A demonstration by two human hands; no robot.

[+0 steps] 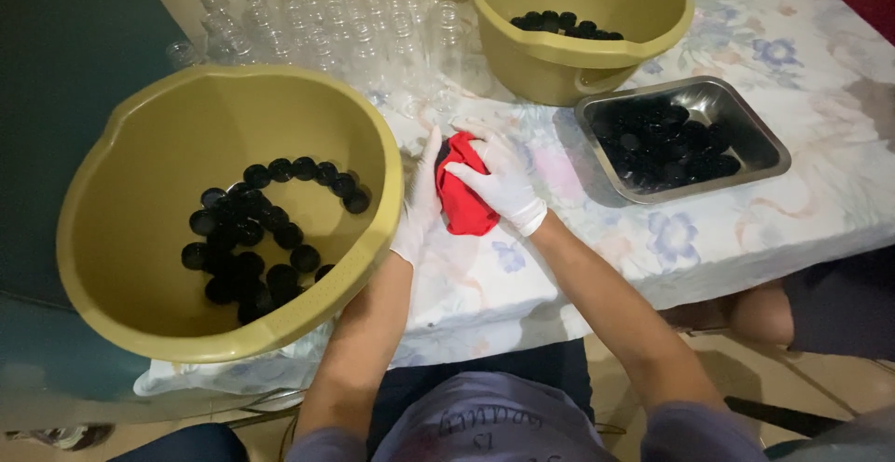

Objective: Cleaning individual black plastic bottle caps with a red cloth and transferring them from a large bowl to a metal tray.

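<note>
Pressing together over the flowered tablecloth (597,238), both gloved hands clamp a red cloth (463,203) between them: the left hand (421,196) cups its left edge with fingers curled, while the right hand (496,178) lies flat across the top, fingers slightly spread. Something dark shows at the cloth's upper edge, too hidden to name. Two olive-yellow tubs sit on the table, the near tub (112,182) just left of the hands holding roughly two dozen black caps (252,238), and the far tub (653,24) holding about ten more. One steel tray (760,136) to the right holds a heap of caps too crowded to count. Clear bottles (326,14) stand massed behind.
</note>
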